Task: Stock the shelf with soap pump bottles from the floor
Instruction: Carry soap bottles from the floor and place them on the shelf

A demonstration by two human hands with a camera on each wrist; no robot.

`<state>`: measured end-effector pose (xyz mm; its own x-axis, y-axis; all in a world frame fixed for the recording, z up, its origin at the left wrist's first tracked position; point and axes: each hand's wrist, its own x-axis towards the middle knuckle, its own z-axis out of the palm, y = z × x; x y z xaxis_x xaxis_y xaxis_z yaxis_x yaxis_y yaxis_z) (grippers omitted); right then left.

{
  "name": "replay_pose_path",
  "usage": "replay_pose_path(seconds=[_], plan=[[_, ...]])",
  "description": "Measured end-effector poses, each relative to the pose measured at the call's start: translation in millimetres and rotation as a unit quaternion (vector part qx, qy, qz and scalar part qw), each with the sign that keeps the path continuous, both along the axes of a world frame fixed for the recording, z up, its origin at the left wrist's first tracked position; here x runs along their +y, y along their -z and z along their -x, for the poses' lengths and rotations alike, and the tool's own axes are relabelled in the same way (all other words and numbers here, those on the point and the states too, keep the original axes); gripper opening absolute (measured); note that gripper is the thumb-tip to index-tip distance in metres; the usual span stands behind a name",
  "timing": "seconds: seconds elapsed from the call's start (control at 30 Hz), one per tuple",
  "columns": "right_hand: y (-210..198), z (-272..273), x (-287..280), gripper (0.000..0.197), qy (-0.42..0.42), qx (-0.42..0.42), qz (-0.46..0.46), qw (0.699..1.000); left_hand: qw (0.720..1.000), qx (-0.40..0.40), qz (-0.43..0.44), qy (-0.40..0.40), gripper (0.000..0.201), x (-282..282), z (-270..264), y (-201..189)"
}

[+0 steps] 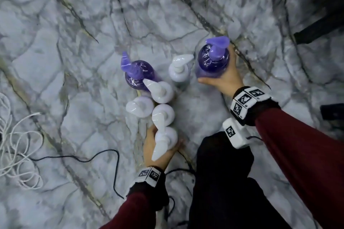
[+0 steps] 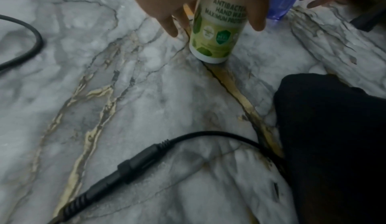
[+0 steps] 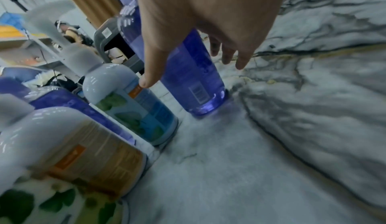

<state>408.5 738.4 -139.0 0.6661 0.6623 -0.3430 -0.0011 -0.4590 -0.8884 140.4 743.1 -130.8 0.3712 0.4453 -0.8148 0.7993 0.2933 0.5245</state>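
Several soap pump bottles stand clustered on the marble floor [image 1: 74,61]. My left hand [image 1: 158,152] grips the nearest white bottle [image 1: 165,139]; the left wrist view shows this white bottle [image 2: 215,36] with its green hand-wash label just above the floor. My right hand [image 1: 221,76] grips a purple bottle [image 1: 214,57] at the right of the group; in the right wrist view that purple bottle [image 3: 194,79] has its base at the floor. A second purple bottle [image 1: 139,76] and three more white bottles, one at the back [image 1: 179,69], stand untouched.
A black cable [image 1: 89,158] crosses the floor by my left hand, its plug [image 2: 129,166] close to my dark trouser knee [image 1: 223,173]. White cord [image 1: 16,145] is coiled at the left. A dark object [image 1: 320,28] lies at the upper right.
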Motion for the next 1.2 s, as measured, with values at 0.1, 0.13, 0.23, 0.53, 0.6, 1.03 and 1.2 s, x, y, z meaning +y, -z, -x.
replay_pose_path(seconds=[0.1,0.13,0.23,0.53,0.6,1.03,1.2], plan=[[-1,1,8,0.109,0.013,-0.008,-0.059,0.998,0.977,-0.012,-0.207,-0.048,0.054,3,9,-1],[0,1,10,0.102,0.025,-0.005,-0.067,0.997,0.971,-0.006,-0.233,-0.057,0.055,2,11,-2],[-1,2,11,0.092,0.053,0.004,-0.058,0.997,0.959,-0.027,-0.274,-0.063,0.055,-2,12,-3],[-11,8,-1,0.09,0.092,0.009,-0.041,0.995,0.946,-0.039,-0.289,-0.142,0.059,2,29,-13],[-20,7,-5,0.087,0.101,-0.008,-0.039,0.994,0.945,-0.03,-0.282,-0.163,0.059,8,39,-11],[-126,-10,-15,0.074,0.126,-0.028,-0.12,0.984,0.872,-0.088,-0.402,-0.264,0.058,49,46,-91],[-183,-17,-23,0.065,0.175,-0.042,-0.179,0.967,0.848,-0.157,-0.424,-0.278,0.066,71,37,-139]])
